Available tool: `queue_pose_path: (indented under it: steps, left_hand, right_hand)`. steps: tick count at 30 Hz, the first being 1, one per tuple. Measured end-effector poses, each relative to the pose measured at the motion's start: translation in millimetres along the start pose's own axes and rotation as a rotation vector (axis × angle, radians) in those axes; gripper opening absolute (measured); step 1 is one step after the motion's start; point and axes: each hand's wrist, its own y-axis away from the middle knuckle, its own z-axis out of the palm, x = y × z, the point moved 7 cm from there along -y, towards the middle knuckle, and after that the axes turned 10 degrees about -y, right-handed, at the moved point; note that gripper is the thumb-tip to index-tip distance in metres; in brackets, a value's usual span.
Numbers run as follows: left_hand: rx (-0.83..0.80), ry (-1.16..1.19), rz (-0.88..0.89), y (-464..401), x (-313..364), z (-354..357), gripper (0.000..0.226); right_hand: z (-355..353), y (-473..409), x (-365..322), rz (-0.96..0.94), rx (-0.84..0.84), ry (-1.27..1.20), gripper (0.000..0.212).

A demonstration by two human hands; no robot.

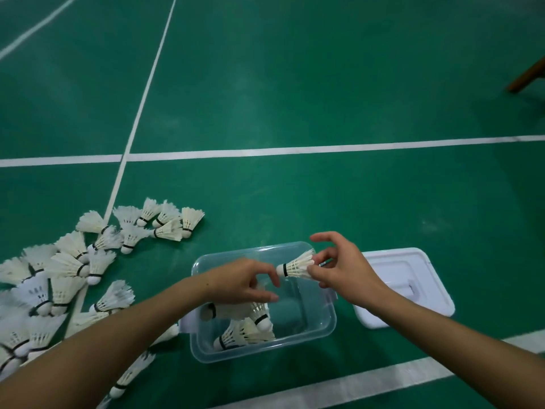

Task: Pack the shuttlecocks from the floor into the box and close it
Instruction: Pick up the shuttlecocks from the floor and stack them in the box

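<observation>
Head view, looking down at a green court floor (295, 84) with white lines (295, 149). Clear plastic box (321, 326) sits open on the floor, no lid on. A few white feather shuttlecocks in the box (250, 323) lie on their sides at its near-left end, black band at each cork; exact count unclear, left hand covers part of them. Far-right part of the box shows bare bottom.

Right hand (342, 270) above the far-right corner of the box pinches a held shuttlecock (295, 266) by the feather skirt, thumb and fingertips on the feathers, index finger lifted free. Cork end points left toward the left hand. Shuttlecock is white to cream feather, white cork, black band.

Left hand (244, 281) hovers over the box, fingers loosely curled, holding nothing; fingertips close to the cork but apart from it.

Loose pile of shuttlecocks (82, 261) on the floor left of the box, many, lying on their sides and overlapping, some across a white line.

White lid (413, 278) lies flat on the floor just right of the box, recessed handle visible.

Brown wooden piece (528, 75) at top right edge, blurry.
</observation>
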Motion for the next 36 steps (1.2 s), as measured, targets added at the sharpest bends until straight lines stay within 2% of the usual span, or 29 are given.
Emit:
queue_pose_path:
  steps: [4,13,19,26,31,36]
  left_hand:
    - [-0.017,-0.033,-0.036,-7.1,-10.5,11.8,0.044]
    - [-0.281,-0.085,-0.098,-7.5,-23.4,50.4,0.036]
    - [-0.276,-0.183,-0.038,-9.0,-13.5,42.6,0.042]
    - [-0.246,-0.211,0.011,-0.9,-1.7,32.5,0.033]
    - [-0.247,-0.203,0.008,2.6,3.1,32.4,0.035]
    - [-0.269,-0.185,0.001,3.8,1.7,34.8,0.033]
  right_hand:
    - [-0.9,3.7,-1.4,-0.002,0.029,0.005,0.054]
    - [-6.6,15.8,6.0,-0.010,0.022,0.165,0.055]
    - [12.2,19.8,2.5,-0.068,-0.055,0.311,0.058]
    - [53.4,25.4,9.5,-0.153,-0.216,0.578,0.060]
    - [80.7,14.6,31.7,-0.074,-0.292,0.566,0.063]
    - [97.3,7.9,55.9,0.107,-0.391,0.460,0.070]
